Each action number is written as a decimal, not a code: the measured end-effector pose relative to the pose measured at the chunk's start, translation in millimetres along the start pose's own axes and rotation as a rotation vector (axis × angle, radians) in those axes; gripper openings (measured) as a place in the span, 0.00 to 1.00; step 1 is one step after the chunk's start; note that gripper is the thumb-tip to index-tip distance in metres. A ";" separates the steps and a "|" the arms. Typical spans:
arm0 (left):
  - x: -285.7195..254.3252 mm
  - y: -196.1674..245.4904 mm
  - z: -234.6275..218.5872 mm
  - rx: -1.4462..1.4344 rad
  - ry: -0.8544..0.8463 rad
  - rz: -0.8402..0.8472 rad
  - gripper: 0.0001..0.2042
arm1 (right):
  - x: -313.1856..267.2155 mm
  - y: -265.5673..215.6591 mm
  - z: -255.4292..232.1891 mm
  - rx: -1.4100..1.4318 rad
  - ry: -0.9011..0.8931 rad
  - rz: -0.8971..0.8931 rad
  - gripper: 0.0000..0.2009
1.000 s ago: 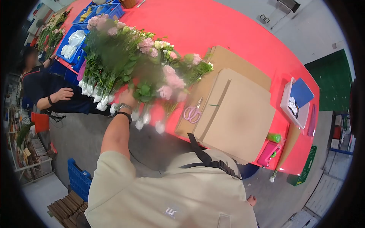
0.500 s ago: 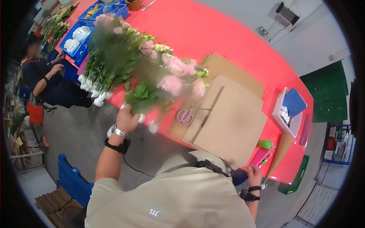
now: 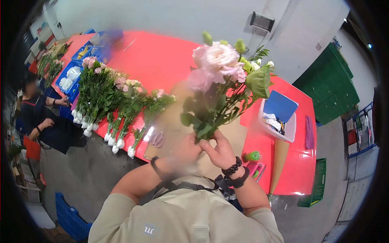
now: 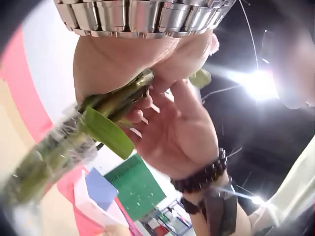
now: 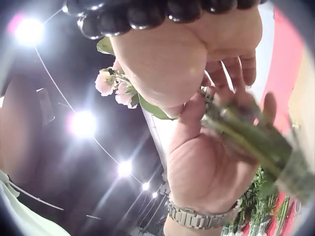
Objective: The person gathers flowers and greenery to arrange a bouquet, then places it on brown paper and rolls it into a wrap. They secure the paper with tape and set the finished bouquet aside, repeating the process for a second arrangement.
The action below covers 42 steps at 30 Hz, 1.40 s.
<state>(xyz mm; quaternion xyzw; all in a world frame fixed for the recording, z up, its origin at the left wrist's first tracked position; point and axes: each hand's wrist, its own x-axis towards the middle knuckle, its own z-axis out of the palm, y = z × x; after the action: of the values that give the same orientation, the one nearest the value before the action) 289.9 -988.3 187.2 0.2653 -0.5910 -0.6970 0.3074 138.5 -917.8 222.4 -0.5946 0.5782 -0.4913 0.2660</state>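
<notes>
A bouquet (image 3: 219, 65) of pale pink flowers with a green seed pod (image 3: 258, 83) stands upright before my chest. My left hand (image 3: 188, 149) grips its stems (image 4: 123, 98) just under the leaves. The right hand (image 3: 221, 152) meets it from the other side, thumb close to the stems and fingers fairly straight beside the left fingers in the right wrist view. Clear wrapping (image 4: 69, 137) covers the lower stems in the left wrist view. Below the hands lies brown cardboard (image 3: 235, 139), partly hidden by them.
More flower bunches (image 3: 97, 93) with white-wrapped ends lie along the red table (image 3: 162, 56). Pink scissors (image 3: 157, 139) lie left of my hands. To the right are a green roll (image 3: 252, 156), a paper cone (image 3: 279, 166) and a white bin (image 3: 279, 131). Another person (image 3: 44, 117) stands at left.
The bouquet has come up off the table and right, to in front of my chest, with my left hand. My right hand has risen from the table's near edge to join it. The view has turned right.
</notes>
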 end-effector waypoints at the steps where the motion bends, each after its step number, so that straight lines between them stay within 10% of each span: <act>1: 1.8 1.6 19.7 0.031 -0.083 -0.112 0.10 | -3.9 -7.9 -12.7 0.042 0.008 0.052 0.24; 2: 2.3 1.3 35.9 0.062 -0.162 -0.226 0.12 | -9.4 -10.9 -23.4 0.085 0.012 0.106 0.22; 5: 2.6 -22.5 70.8 0.540 -0.232 0.170 0.16 | -38.9 -1.3 -59.1 0.021 0.044 0.187 0.17; 8: -20.6 5.0 83.9 0.867 -0.351 0.077 0.19 | -75.8 17.5 -88.8 -0.014 0.049 0.210 0.14; 18: -90.3 103.5 68.5 0.884 -0.218 0.168 0.09 | -173.4 8.9 -172.0 0.257 -0.214 0.492 0.20; 26: -92.9 92.9 64.8 0.686 0.057 0.372 0.03 | -171.1 -4.2 -200.5 0.333 -0.334 0.584 0.21; 42: -86.8 99.2 66.7 0.756 0.241 0.689 0.12 | -156.0 -4.1 -210.8 0.183 -0.327 0.321 0.18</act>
<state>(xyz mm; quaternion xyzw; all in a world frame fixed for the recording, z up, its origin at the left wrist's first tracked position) 310.6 -891.0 296.4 0.2262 -0.8147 -0.2583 0.4673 -24.1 -715.9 262.0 -0.5400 0.5677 -0.3905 0.4833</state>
